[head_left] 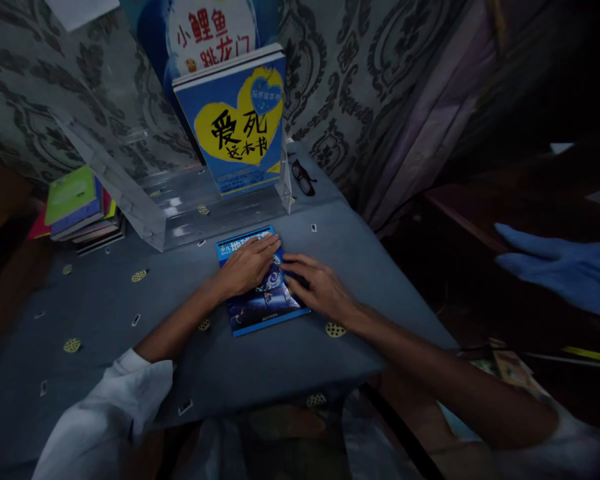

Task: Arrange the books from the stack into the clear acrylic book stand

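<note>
Two-handed now, pressing the left hand (246, 267) flat, fingers together, onto the blue book (260, 311) beneath it, resting the right hand (326, 288), fingers parted, by its right long edge.

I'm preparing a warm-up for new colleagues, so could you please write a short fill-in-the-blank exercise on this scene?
The hand spread over the flat book's cover is the person's ____ one.
The large heart on the upright book is ____.
As the camera sees it, the glasses lie to the ____ of the clear stand.

Missing words: left; yellow; right
</note>
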Available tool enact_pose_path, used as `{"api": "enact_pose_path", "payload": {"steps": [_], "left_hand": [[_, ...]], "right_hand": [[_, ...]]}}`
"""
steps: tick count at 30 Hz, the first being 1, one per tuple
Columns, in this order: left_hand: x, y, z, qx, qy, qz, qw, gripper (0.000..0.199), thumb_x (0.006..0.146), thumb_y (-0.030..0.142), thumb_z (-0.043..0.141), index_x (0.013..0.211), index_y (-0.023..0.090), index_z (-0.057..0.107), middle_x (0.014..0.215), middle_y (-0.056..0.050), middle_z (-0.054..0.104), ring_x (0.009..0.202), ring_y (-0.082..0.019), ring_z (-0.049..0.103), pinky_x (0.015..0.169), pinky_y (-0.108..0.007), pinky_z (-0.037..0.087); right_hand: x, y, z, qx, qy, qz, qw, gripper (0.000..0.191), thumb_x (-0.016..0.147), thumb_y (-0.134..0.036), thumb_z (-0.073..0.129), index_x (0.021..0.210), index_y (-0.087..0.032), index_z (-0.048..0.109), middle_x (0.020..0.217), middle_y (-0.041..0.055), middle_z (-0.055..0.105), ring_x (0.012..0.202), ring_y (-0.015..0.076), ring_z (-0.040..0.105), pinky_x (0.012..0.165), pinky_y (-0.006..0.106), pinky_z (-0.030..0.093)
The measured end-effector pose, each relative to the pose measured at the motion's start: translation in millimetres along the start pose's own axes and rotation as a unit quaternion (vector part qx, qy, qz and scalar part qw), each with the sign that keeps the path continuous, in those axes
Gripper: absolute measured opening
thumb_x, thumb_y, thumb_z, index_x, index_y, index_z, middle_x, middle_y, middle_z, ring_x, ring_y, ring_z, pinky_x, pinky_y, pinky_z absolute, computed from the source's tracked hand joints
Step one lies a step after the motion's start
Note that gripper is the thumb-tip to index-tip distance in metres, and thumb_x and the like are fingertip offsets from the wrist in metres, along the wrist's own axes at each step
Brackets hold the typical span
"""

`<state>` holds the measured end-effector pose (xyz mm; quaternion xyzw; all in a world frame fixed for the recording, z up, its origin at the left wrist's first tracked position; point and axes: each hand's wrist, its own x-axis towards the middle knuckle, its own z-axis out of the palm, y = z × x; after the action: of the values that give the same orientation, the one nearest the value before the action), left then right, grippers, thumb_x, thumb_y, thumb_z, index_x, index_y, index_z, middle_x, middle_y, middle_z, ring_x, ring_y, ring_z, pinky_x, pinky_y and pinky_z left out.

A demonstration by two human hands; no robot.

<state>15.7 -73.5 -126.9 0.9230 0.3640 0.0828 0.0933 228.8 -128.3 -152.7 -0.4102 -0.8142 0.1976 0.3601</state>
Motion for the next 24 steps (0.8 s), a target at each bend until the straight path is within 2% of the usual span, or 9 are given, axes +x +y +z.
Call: {"api": "enact_pose_path", "payload": {"steps": [5,10,13,17,21,24], "left_hand": [[-15.2,24.2,-2.8,0.005,-0.019,0.022,1.000,0.045,0.103,0.024,0.038,0.147,0.016,0.047,0.157,-0.011,0.045,0.149,-0.021,0.036,0.123,-0.045,0.030],[-32.5,53.8,-3.9,0.003,-0.043,0.059,0.997,0.043,0.105,0.024,0.037,0.144,0.014,0.050,0.155,-0.013,0.048,0.149,-0.022,0.038,0.125,-0.046,0.027],[-43.6,71.3,-5.3,-0.001,-0.068,0.077,0.995,0.043,0.105,0.024,0.035,0.145,0.015,0.049,0.156,-0.011,0.047,0.149,-0.021,0.037,0.125,-0.045,0.027],[-57.8,87.6,-5.6,-0.005,-0.082,0.087,0.993,0.045,0.105,0.021,0.036,0.149,0.019,0.045,0.158,-0.008,0.044,0.152,-0.020,0.031,0.126,-0.044,0.026],[-72.1,94.3,-0.9,0.015,-0.077,0.078,0.994,0.047,0.104,0.017,0.036,0.150,0.020,0.041,0.160,-0.008,0.040,0.152,-0.020,0.029,0.126,-0.043,0.025],[-87.6,95.1,3.7,0.036,-0.059,0.067,0.995,0.047,0.106,0.018,0.034,0.152,0.017,0.037,0.160,-0.010,0.041,0.152,-0.020,0.030,0.126,-0.043,0.025]], "right_hand": [[4.7,-3.6,-10.5,0.048,0.061,0.074,0.994,0.033,0.095,-0.020,0.048,0.115,-0.023,0.073,0.109,0.0073,0.074,0.101,0.0226,0.069,0.089,0.038,0.057],[6.4,0.4,-10.9,0.051,0.071,0.100,0.991,0.031,0.094,-0.022,0.048,0.111,-0.020,0.074,0.101,0.0061,0.074,0.084,0.0202,0.068,0.074,0.032,0.055],[6.4,2.1,-9.1,0.049,0.064,0.100,0.992,0.031,0.094,-0.023,0.049,0.111,-0.018,0.074,0.099,0.0067,0.074,0.081,0.0199,0.068,0.070,0.032,0.054],[5.7,-0.7,-9.5,0.063,0.054,0.084,0.993,0.029,0.095,-0.024,0.049,0.110,-0.020,0.073,0.105,0.0070,0.074,0.094,0.0217,0.070,0.077,0.034,0.055],[4.8,-3.6,-8.1,0.049,0.021,0.008,0.999,0.026,0.095,-0.024,0.053,0.110,-0.020,0.073,0.115,0.0099,0.074,0.111,0.0247,0.067,0.097,0.044,0.053],[3.7,-3.1,-5.0,0.013,-0.010,-0.041,0.999,0.026,0.096,-0.027,0.055,0.113,-0.020,0.073,0.118,0.0118,0.073,0.117,0.0268,0.065,0.100,0.048,0.051]]}}
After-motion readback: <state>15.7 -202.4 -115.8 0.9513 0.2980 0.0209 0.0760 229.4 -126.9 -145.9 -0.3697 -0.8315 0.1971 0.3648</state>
